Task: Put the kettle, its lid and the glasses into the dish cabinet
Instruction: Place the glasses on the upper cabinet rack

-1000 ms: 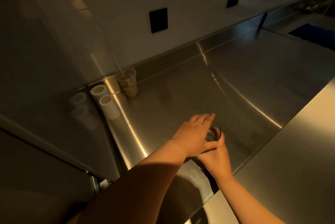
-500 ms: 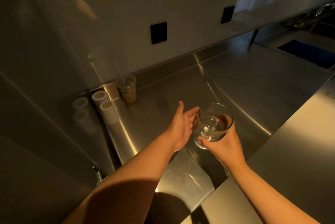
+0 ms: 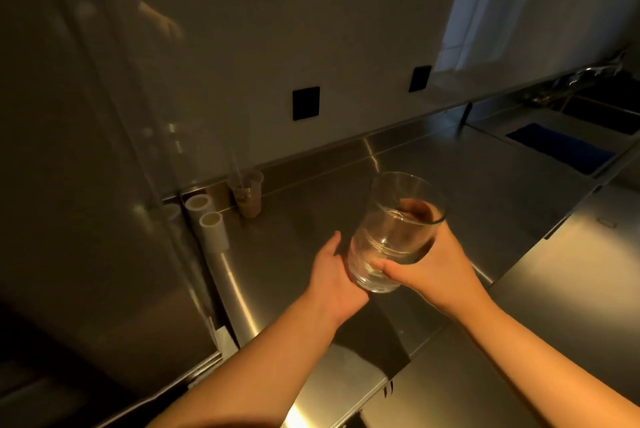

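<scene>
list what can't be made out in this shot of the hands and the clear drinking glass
- Kettle, lid, dish cabinet: not in the head view.
- Left hand fingers: hidden behind the clear drinking glass, so its contact is unclear.
- Right hand fingers: seen only through the glass wall.
- Plastic cup contents: too dim.
- Tap: cut off by the right edge.

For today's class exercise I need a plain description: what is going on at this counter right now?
A person holds a clear glass tilted above the steel counter. The right hand grips its side, fingers showing through the glass, while the left hand lies open against its base. A plastic cup and two white tubes stand near the back corner. No kettle or lid is visible.
</scene>
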